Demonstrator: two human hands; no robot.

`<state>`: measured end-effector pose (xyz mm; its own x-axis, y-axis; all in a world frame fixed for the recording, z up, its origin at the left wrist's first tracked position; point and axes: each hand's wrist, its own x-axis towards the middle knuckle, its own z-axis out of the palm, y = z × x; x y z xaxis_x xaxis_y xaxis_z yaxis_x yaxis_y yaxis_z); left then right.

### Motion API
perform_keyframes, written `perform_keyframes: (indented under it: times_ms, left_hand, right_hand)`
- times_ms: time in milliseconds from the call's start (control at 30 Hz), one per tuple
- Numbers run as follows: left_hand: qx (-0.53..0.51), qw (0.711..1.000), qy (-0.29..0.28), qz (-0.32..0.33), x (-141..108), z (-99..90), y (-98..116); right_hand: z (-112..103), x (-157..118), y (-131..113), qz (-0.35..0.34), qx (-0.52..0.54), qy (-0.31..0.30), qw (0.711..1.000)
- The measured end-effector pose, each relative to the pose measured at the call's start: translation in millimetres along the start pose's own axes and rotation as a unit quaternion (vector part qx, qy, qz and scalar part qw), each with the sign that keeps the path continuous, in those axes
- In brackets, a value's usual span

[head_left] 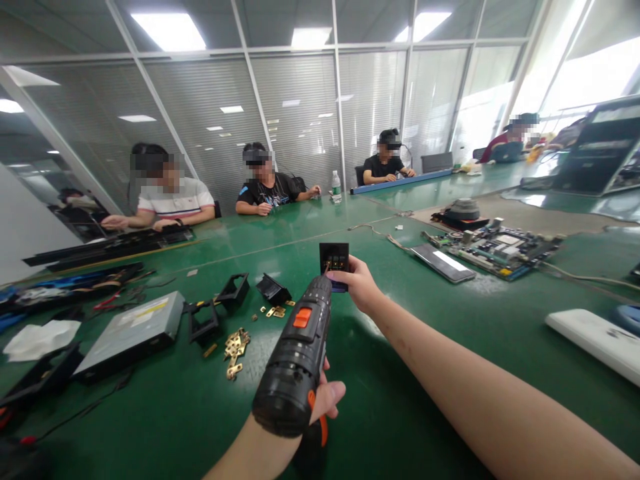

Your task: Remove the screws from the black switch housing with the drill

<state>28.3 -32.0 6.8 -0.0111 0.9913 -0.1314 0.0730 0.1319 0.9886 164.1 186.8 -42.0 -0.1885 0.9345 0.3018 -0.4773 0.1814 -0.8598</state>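
My left hand (325, 399) grips a black cordless screwdriver (297, 353) with an orange switch, its nose pointing away from me. The bit touches a small black square part (334, 257) that my right hand (361, 285) holds upright above the green table (390, 393). My right forearm stretches in from the lower right. Just left of the tool lie black plastic frames (233, 292), a small black housing (273, 289) and a pile of small brass pieces (235, 347).
A grey disc drive (133, 332) and black parts lie at the left. A circuit board (493, 248) and a dark flat panel (443, 261) sit at the right, with a white device (595, 337) nearer. Several people sit along the far side of the table.
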Motion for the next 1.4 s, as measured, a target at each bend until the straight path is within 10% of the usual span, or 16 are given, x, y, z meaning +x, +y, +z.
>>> perform_keyframes:
  times_ms: [1400]
  left_hand:
    - [-0.012,1.000,0.007,-0.004,-4,-1.8,-7]
  right_hand:
    - [0,0,0,-0.001,-0.003,-0.005,1.000]
